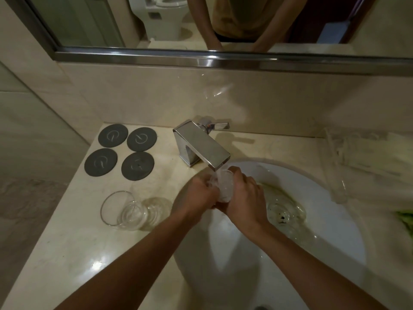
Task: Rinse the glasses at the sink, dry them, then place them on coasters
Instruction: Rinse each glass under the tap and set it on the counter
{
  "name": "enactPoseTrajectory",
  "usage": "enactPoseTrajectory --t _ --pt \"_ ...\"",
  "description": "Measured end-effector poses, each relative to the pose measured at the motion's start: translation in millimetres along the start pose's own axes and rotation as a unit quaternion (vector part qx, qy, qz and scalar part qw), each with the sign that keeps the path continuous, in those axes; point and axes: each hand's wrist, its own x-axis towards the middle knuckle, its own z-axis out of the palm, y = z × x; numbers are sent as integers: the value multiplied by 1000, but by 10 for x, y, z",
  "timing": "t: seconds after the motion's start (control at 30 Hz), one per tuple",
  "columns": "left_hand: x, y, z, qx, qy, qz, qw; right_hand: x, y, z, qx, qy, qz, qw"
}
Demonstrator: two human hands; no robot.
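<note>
both hands, left hand (202,190) and right hand (243,193), clasp small clear drinking glass (223,186) under square chrome faucet (202,145); wet glass likely slips, striking white basin (312,220).

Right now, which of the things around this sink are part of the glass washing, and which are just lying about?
Part of the job:
- glass under the tap, gripped by the left hand and right hand
- faucet, running
- sink
- glass on its side on the counter
- four grey coasters
- white towel, likely for drying

Just lying about:
- mirror
- green item at the right edge
</note>
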Motion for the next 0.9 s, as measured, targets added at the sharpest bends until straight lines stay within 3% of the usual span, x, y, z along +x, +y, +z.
enactPoseTrajectory --t 0.07,0.13,0.2,0.27,0.3,0.37,0.47,0.53,0.6,0.63,0.7,0.8,0.9 --pt "-136 16 117 -164 -82 -97 978 23 28 1 -17 -5 -9 1000" --pt "-116 -56 148 -175 -80 -102 976 30 72 14 -42 -7 -28 999" --pt "42 -160 50 35 -23 14 999 26 117 22 -71 -9 -48 996" --pt "167 -200 -62 249 29 155 956 12 137 13 -82 -25 -70 994" --pt "218 -210 -92 290 46 205 934 6 140 2 -79 -30 -76 994" --pt "213 -160 -105 299 83 229 923 16 139 -21 -59 -28 -72 995" --pt "84 -156 -45 222 81 146 961 43 89 -46 -39 -18 -59 997" --pt "-71 -96 42 13 -12 -2 1000 48 55 -48 -30 -13 -54 998" --pt "-191 5 104 -209 -104 -163 958 41 32 -38 -26 -21 -45 998" --pt "-217 23 107 -257 -124 -197 938 29 20 -33 -21 -23 -36 999" --pt "-213 3 80 -237 -132 -183 945 20 0 -18 -10 -20 -21 1000" --pt "-178 -21 44 -103 -77 -66 989 16 -32 -71 87 -61 50 993" --pt "-178 1 6 -110 14 6 994 -29 -110 -177 297 -159 180 924"
